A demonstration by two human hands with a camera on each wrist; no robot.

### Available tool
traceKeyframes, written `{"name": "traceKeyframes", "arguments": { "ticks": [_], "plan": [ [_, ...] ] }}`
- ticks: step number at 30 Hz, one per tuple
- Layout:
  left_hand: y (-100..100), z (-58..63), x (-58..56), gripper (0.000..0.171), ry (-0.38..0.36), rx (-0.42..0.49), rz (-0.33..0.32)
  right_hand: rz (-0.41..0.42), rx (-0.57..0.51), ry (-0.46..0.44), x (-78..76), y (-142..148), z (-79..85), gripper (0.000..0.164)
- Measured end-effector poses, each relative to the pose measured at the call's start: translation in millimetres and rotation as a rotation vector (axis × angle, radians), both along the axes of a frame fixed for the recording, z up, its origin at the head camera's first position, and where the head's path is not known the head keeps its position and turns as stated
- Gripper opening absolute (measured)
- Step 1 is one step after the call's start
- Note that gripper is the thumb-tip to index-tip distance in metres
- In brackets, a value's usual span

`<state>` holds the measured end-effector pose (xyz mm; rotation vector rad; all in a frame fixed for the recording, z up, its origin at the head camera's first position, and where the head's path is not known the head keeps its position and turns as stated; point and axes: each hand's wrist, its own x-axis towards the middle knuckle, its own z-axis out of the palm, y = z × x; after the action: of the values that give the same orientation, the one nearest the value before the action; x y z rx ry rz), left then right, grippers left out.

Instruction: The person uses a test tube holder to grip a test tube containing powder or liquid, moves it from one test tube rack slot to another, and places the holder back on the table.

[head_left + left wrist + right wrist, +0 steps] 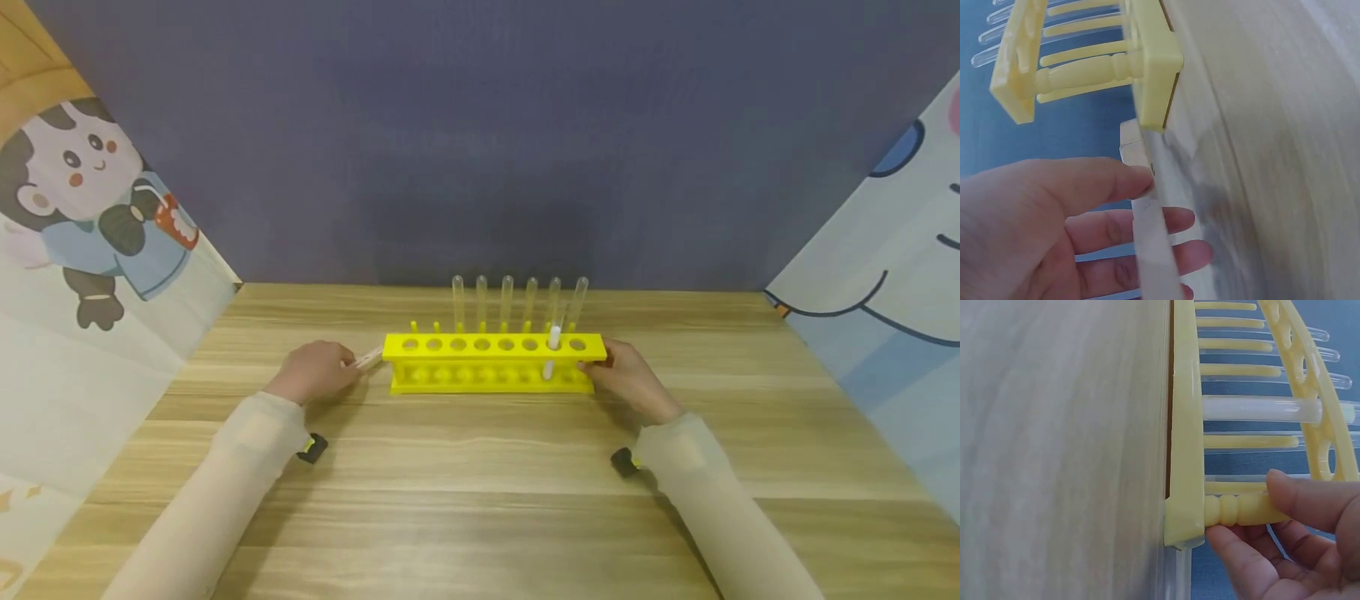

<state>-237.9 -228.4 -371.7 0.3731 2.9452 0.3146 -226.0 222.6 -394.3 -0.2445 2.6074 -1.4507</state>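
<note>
A yellow test tube rack (495,387) stands on the table, a row of round holes along its top bar. Several clear test tubes (507,300) sit upside down on pegs at its back. One tube with white contents (553,337) stands upright in a hole near the right end. My right hand (633,379) grips the rack's right end post (1250,509) between thumb and fingers. At the rack's left end, my left hand (318,371) pinches a pale, long, flat-sided stick (1155,244), thumb on one side and fingers behind. The stick's tip is close beside the rack's base.
The wood-grain table (480,500) runs back to a dark blue panel (480,142). Cartoon-printed sheets flank it at left (150,333) and right (885,350). Small black devices (313,448) are worn at both wrists.
</note>
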Motion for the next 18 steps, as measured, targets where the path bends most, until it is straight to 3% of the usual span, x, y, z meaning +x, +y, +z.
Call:
{"name": "traceKeyframes", "arguments": {
  "ticks": [6, 13, 18],
  "plan": [
    [-7, 6.9, 5.7, 0.021, 0.063, 0.015, 0.006, 0.012, -0.009, 0.012, -0.9, 1, -2.1, 0.035],
    [-11, 24.0, 13.6, 0.021, 0.185, 0.013, -0.024, 0.010, -0.027, -0.012, 1.5, 0, 0.4, 0.034],
    [-9, 36.1, 20.5, 0.022, 0.204, 0.004, -0.028, 0.012, -0.036, -0.017, 2.5, 0, 1.0, 0.034]
  ]
}}
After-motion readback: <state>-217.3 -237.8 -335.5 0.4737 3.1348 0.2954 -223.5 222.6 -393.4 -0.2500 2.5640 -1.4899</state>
